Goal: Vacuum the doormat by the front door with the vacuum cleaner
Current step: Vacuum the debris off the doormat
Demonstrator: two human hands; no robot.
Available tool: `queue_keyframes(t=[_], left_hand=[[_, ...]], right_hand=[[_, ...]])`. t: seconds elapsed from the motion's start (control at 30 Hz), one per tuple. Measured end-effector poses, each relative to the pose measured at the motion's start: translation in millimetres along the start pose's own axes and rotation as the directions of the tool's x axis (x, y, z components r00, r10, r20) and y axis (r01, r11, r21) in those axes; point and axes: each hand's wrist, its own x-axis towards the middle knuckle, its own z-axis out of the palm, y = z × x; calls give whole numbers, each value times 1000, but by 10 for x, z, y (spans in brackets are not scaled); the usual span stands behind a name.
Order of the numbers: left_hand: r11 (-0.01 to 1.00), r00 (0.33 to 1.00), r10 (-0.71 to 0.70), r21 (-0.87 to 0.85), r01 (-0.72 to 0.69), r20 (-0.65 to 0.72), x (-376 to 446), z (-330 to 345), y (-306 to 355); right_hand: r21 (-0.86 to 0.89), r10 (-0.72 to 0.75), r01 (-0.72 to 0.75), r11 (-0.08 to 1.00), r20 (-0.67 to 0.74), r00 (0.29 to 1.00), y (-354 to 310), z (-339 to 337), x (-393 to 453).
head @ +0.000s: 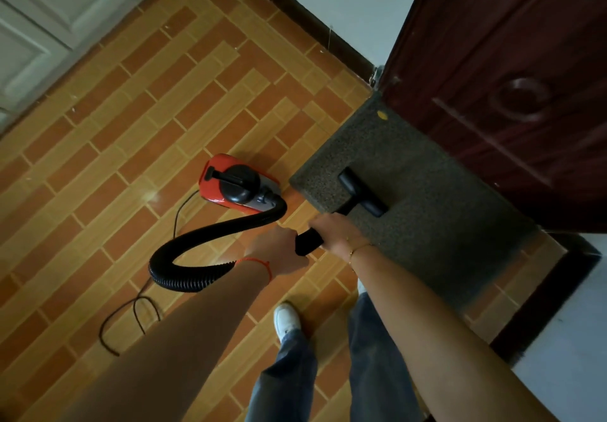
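A dark speckled doormat [427, 198] lies on the tiled floor in front of a dark red door [512, 76]. The black floor nozzle [363, 196] rests on the mat's near left part. Both hands hold the black wand [307, 241]: my left hand [279, 250] grips its rear end where the hose joins, my right hand [338, 232] grips it just ahead. A black ribbed hose [203, 241] loops back to the red and black vacuum body [236, 183], which sits on the floor left of the mat. A small yellow speck [382, 114] lies near the mat's far corner.
Orange and tan brick-pattern tiles [147, 109] cover the floor. A black power cord [131, 316] trails in loops at lower left. White panelled cabinet doors [49, 20] stand at upper left. My white shoe [286, 319] and jeans legs are below the hands. A dark skirting runs along the wall.
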Motion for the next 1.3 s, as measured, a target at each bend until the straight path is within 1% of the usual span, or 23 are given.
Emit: queue_keyframes(t=[0.17, 0.3, 0.43, 0.57, 0.73, 0.93, 1.0, 1.13, 1.3], left_hand=[[995, 999, 48, 93, -46, -22, -227, 147, -296], [987, 997, 76, 144, -72, -18, -313, 286, -384], [973, 992, 123, 199, -119, -6, -317, 378, -305], [961, 986, 165, 223, -164, 15, -253, 455, -63], [948, 977, 209, 236, -213, 42, -115, 521, 428], [947, 972, 233, 217, -236, 38, 124, 573, 1280], [947, 970, 240, 211, -242, 36, 219, 604, 1609], [956, 969, 246, 163, -246, 18, 419, 700, 2223], [962, 966, 259, 84, -260, 19, 703, 782, 3002]], right_hand=[[45, 29, -27, 999, -44, 999, -374, 239, -102], [80, 59, -54, 995, -57, 997, -503, 409, -201], [90, 109, -104, 991, -56, 992, -476, 529, -340], [116, 173, -166, 979, -52, 984, -289, 610, -504], [142, 229, -218, 965, -64, 971, 148, 665, -763], [215, 320, -296, 931, -86, 943, 913, 627, -1172], [219, 335, -313, 924, -74, 939, 1204, 599, -1321], [220, 364, -344, 913, -57, 930, 1794, 570, -1571], [197, 379, -360, 912, -70, 923, 2586, 522, -1845]])
